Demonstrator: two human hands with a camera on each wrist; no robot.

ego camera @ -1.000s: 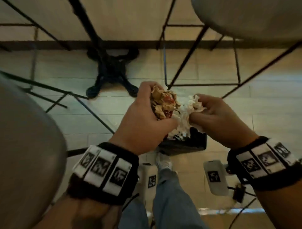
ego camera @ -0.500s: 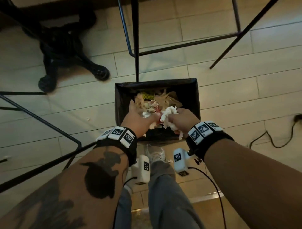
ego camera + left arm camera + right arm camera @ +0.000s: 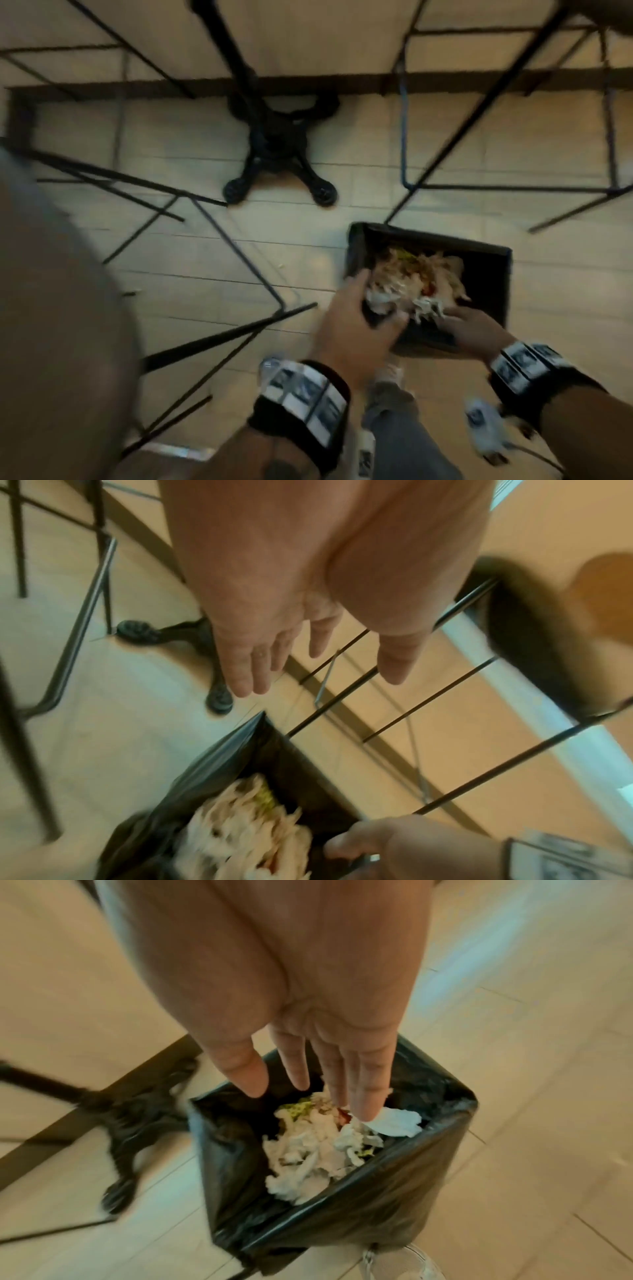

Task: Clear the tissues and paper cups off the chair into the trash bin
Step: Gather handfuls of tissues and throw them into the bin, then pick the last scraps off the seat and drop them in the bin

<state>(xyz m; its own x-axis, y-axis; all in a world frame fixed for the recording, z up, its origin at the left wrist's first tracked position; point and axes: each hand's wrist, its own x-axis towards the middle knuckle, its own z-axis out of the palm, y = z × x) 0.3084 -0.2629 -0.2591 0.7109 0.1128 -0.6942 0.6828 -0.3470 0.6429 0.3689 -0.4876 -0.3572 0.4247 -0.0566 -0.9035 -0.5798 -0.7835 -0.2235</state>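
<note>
The trash bin [image 3: 486,267] with its black liner stands on the tiled floor, heaped with crumpled white tissues and brownish paper scraps [image 3: 418,281]. My left hand [image 3: 356,325] hovers over the bin's near-left corner. In the left wrist view the left hand [image 3: 320,642] has straight, spread fingers and holds nothing. My right hand [image 3: 469,322] is over the near edge. In the right wrist view the right hand [image 3: 304,1080] is open above the bin [image 3: 342,1191], with a white tissue [image 3: 394,1121] lying loose just under its fingertips.
A black four-footed table pedestal [image 3: 277,154] stands beyond the bin. Thin black chair legs [image 3: 239,257] cross the floor at left, below a blurred grey seat [image 3: 51,308]. Another chair frame [image 3: 513,186] is at the back right. My shoe [image 3: 390,373] is beside the bin.
Both hands held wads of tissue and paper scraps before; now they have opened and the wads lie in the bin. The head view has swung, so the bin sits further right.
</note>
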